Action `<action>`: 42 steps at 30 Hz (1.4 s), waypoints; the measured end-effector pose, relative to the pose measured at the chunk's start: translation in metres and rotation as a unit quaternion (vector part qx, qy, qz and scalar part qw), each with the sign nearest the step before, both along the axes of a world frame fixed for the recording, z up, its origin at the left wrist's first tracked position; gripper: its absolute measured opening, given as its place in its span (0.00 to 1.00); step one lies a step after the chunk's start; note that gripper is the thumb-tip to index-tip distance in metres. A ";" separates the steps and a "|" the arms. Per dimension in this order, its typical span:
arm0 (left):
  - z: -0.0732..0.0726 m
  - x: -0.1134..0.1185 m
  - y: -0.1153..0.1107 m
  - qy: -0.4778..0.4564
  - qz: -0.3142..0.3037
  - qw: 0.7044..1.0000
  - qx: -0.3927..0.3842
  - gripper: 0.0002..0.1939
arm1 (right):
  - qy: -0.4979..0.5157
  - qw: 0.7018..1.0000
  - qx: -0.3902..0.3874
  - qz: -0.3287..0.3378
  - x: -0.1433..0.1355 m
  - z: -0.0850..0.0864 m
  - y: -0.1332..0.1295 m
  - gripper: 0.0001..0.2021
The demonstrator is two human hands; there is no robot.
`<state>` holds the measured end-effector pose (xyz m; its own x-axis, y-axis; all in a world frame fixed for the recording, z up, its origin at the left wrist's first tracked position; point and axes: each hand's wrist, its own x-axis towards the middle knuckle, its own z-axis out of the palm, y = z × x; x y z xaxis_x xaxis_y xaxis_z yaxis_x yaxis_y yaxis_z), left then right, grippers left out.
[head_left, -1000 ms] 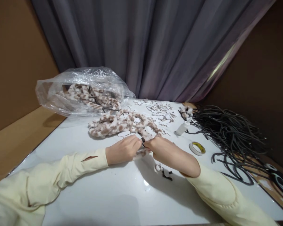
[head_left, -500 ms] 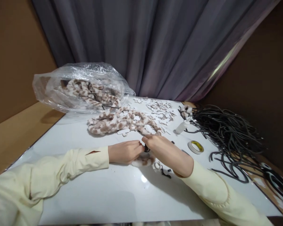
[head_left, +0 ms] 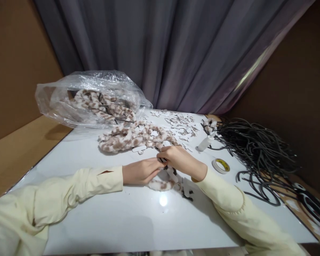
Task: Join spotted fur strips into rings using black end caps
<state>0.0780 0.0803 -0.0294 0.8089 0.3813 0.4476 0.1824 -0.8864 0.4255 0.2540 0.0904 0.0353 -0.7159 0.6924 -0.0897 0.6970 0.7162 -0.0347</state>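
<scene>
My left hand [head_left: 144, 171] and my right hand [head_left: 181, 159] meet above the white table, fingers pinched together. Between the fingertips is a short black cord piece [head_left: 163, 160], partly covered by them. Just below hangs or lies a plush strip [head_left: 162, 185] in white with brown spots, curving out from under my left hand. Whether it joins the black piece is hidden. Small black cord bits [head_left: 187, 195] and a metal clasp lie right of the strip. Behind my hands rests a pile of spotted plush loops [head_left: 117, 139], with a white card tag [head_left: 139, 149] at its front.
A clear plastic bag [head_left: 106, 76] with more plush loops stands at the back left. Metal clasps [head_left: 180, 122] are scattered behind. To the right are a white bottle [head_left: 206, 143], a tape roll [head_left: 216, 166], a heap of black cords [head_left: 256, 145] and black-handled scissors [head_left: 313, 208].
My right hand has shifted slightly left and turned, its fingertips now over those of my left hand. More of the black bits beneath it shows. My left hand has barely moved.
</scene>
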 end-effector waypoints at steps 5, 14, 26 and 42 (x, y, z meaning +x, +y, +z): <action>0.007 0.006 -0.004 -0.028 0.113 0.966 -0.230 0.09 | 0.096 0.994 0.021 -0.049 0.004 -0.006 0.008 0.17; 0.005 0.007 0.020 -0.283 0.123 0.686 -0.659 0.05 | 0.172 0.975 -0.068 -0.127 -0.002 0.003 -0.012 0.09; 0.005 0.008 0.017 -0.315 0.104 0.687 -0.646 0.05 | 0.258 0.932 -0.112 -0.227 -0.016 -0.038 -0.009 0.14; 0.005 0.006 0.009 -0.156 0.232 0.914 -0.295 0.09 | 0.409 0.834 -0.280 -0.242 -0.007 -0.038 -0.017 0.15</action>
<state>0.0835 0.0888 -0.0243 0.3678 0.8999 0.2344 0.2688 -0.3442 0.8996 0.2466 0.0738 -0.0031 -0.3455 0.9314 -0.1146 0.4790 0.0700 -0.8750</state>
